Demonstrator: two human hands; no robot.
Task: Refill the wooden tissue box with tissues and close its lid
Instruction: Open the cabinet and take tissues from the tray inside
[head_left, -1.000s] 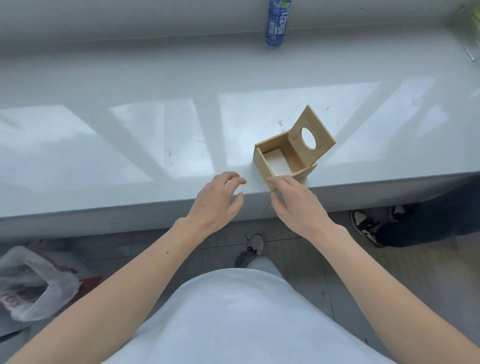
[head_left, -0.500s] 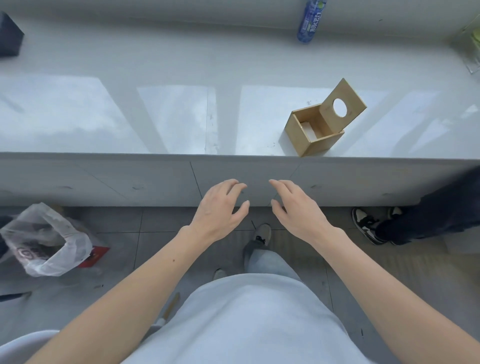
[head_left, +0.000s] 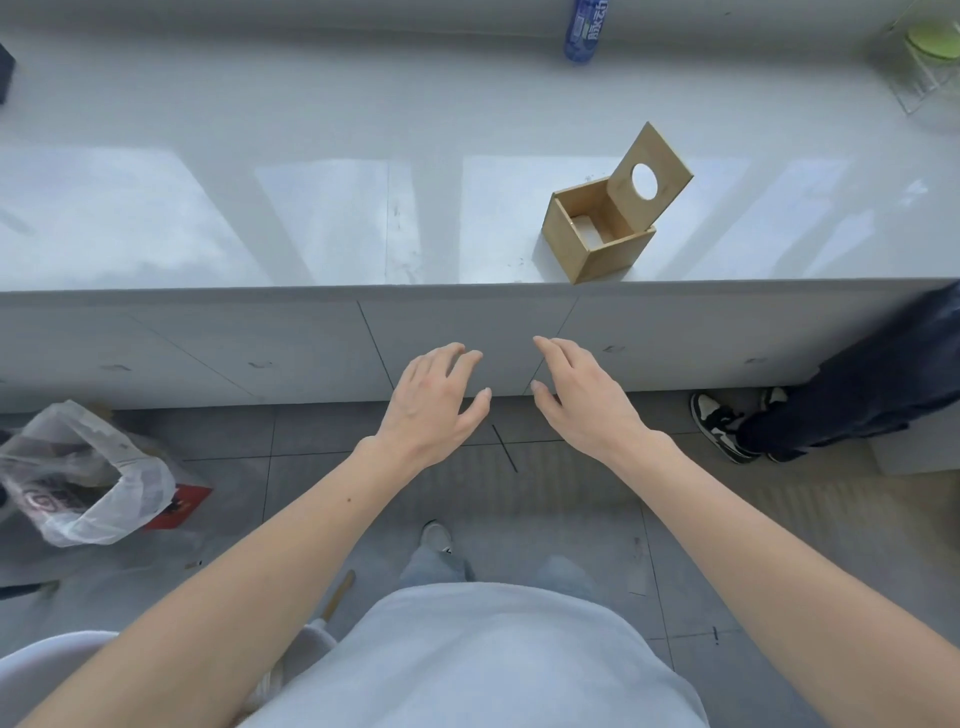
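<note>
Nearest, left hand and right hand side by side, fingers loosely spread, gripping nothing. Farther, at 1 o'clock by the white counter edge, wooden tissue box, lid tilted up — contents hard to make out. At 12, blue bottle — top cut off.

Head-worn camera looks steeply down over the counter edge and floor.

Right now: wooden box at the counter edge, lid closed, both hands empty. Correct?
Not the lid: the head view shows the lid raised open, tilted back. The wooden box does sit at the counter edge, and the left hand and right hand hold nothing.
</note>
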